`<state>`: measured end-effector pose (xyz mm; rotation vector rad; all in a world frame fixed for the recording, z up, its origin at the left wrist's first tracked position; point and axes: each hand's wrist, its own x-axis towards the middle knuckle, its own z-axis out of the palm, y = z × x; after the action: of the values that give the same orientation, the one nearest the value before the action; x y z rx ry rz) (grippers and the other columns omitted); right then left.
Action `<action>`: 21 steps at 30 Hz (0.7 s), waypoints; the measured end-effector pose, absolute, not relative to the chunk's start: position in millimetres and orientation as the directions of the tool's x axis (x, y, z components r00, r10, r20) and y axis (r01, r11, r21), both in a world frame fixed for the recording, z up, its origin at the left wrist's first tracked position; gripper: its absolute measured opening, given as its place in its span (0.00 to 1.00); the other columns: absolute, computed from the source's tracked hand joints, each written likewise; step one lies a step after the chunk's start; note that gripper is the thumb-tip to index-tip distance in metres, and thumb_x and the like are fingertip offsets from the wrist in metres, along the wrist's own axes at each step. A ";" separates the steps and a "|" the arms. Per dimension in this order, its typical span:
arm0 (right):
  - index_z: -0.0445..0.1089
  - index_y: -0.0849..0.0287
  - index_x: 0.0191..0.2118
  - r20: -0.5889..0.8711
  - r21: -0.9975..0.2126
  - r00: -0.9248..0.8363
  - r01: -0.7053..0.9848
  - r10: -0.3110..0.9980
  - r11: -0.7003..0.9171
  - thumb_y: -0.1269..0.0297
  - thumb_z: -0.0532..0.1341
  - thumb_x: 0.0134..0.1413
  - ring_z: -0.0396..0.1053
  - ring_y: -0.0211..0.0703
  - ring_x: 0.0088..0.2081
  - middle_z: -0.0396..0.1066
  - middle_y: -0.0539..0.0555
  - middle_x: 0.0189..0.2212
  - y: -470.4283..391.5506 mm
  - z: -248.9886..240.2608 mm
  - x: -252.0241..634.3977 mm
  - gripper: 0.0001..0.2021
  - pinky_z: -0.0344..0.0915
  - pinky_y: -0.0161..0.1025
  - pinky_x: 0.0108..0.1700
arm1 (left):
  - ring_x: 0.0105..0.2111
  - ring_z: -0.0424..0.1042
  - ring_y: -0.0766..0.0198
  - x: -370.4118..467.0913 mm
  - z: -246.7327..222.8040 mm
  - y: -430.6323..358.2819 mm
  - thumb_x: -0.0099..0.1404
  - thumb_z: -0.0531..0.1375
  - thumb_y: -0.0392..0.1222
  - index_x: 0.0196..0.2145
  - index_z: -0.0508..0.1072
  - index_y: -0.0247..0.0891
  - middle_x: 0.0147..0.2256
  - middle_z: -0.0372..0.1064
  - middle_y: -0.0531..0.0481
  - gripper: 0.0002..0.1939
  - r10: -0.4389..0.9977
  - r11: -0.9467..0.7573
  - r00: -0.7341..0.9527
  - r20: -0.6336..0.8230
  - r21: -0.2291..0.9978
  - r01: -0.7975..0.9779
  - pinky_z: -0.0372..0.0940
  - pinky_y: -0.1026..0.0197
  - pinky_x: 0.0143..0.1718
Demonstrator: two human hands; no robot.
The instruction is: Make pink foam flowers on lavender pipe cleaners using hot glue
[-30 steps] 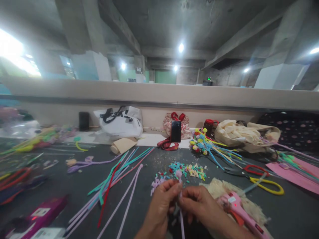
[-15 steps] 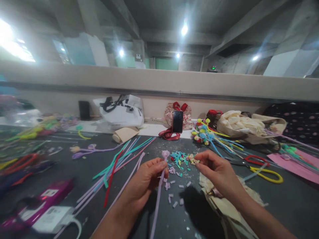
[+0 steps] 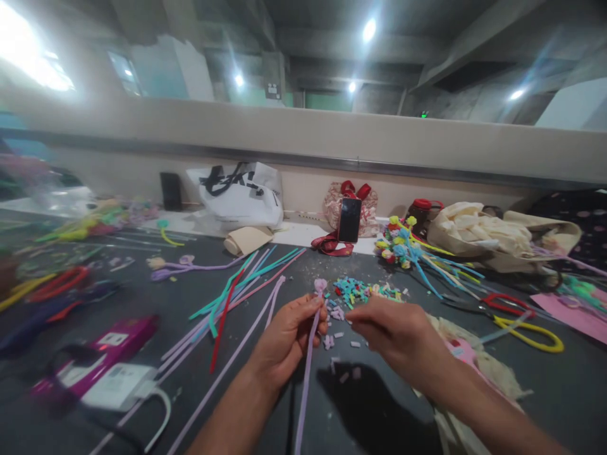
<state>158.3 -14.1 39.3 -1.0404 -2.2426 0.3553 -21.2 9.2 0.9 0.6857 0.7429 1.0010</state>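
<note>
My left hand [image 3: 291, 338] is closed round a lilac pipe cleaner [image 3: 307, 379]. Its curled top [image 3: 320, 286] rises above the thumb and the long stem hangs down towards me. My right hand [image 3: 403, 332] is pinched, its fingertips just to the right of the left hand and above the table; whatever lies between them, if anything, is hidden. Short lilac pieces [image 3: 337, 335] lie scattered below and between the hands. Beyond them is a pile of small turquoise, yellow and red pieces [image 3: 353, 289], partly covered by the right hand.
Loose pipe cleaners [image 3: 222, 303] lie left of my hands, near a magenta device [image 3: 126, 335] with a white plug. On the right are scissors [image 3: 526, 332], a crumpled cream cloth [image 3: 496, 373] and a bunch of pipe-cleaner flowers [image 3: 398, 243]. A phone [image 3: 349, 221] stands at the back.
My right hand has moved from the coloured pieces down and left, closer to the left hand. The left hand keeps its hold on the pipe cleaner. The camera view has tilted down slightly.
</note>
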 end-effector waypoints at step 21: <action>0.64 0.60 0.34 0.141 -0.216 -0.701 0.667 0.699 0.713 0.74 0.51 0.52 0.64 0.40 0.32 0.66 0.54 0.32 -3.8 -24.2 144.0 0.07 0.59 0.34 0.31 | 0.16 0.58 0.77 -13.4 -12.4 7.8 0.56 0.56 0.43 0.23 0.65 0.33 0.20 0.60 0.55 0.10 0.864 0.452 0.428 -0.267 0.785 -0.423 0.52 0.75 0.13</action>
<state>144.0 -3.8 -24.2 -1.0945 -2.7070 0.2184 -13.4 7.8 -12.4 0.6976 0.7372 0.8897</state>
